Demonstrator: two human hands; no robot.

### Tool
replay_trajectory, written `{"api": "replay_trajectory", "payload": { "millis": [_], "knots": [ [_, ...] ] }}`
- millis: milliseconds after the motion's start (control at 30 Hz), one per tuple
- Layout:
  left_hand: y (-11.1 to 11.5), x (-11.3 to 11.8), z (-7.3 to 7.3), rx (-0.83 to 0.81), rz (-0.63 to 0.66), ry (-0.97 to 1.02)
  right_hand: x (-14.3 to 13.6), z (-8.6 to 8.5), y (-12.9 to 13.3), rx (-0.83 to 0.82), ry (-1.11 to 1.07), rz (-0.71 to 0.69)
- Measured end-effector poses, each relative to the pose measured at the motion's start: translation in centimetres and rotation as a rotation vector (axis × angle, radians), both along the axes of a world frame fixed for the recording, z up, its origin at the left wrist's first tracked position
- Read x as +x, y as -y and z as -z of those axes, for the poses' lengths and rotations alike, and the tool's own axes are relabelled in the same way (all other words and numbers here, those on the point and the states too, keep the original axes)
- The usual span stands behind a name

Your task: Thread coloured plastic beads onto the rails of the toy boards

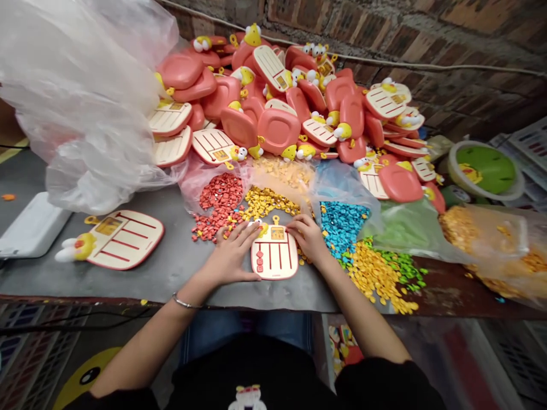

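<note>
- Steadying the small slotted toy board comes first: it lies flat on the grey table between the two hands, and should stay flat so the red beads already in its leftmost slot do not spill.
- Left hand rests spread and flat, fingers against the board's left edge and top corner, holding nothing.
- Right hand sits loosely curled at the board's top right corner; whether it pinches a bead I cannot tell.
- Red beads lie just beyond the left hand, yellow beads just beyond the board, blue beads beside the right hand; short reaches suit best.
</note>
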State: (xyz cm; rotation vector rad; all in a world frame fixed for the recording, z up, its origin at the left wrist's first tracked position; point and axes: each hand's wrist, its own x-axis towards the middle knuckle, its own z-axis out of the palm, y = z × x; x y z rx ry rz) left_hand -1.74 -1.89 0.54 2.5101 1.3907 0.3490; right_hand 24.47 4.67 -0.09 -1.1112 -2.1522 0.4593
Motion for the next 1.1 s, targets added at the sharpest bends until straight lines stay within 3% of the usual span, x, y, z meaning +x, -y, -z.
{"api": "replay_trajectory", "payload": {
  "millis": [233, 433, 767, 967, 1033, 1100],
  "knots": [
    [-0.1, 0.1, 0.1, 0.015, -0.011, 0.002, 0.0, 0.0, 0.7, 0.002, 0.075, -0.026],
    [-0.2, 0.2, 0.2, 0.016, -0.014, -0.010, 0.5, -0.1, 2.8, -0.071, -0.005, -0.082],
    [-0.2, 0.3, 0.0, -0.025, -0.006, -0.036, -5.9, 0.5, 2.5, -0.148, -0.036, -0.151],
    [-0.2, 0.2, 0.1, -0.005, -0.003, -0.026, -6.8, -1.2, 2.7, -0.362, -0.049, -0.395],
    [-0.2, 0.2, 0.1, -0.004, -0.006, -0.031, -5.6, -1.6, 1.6, -0.388, -0.103, -0.330],
    [-0.2, 0.2, 0.0, -0.008, -0.003, -0.035, -3.9, -1.6, -0.3, -0.281, -0.077, -0.158]
  ]
}}
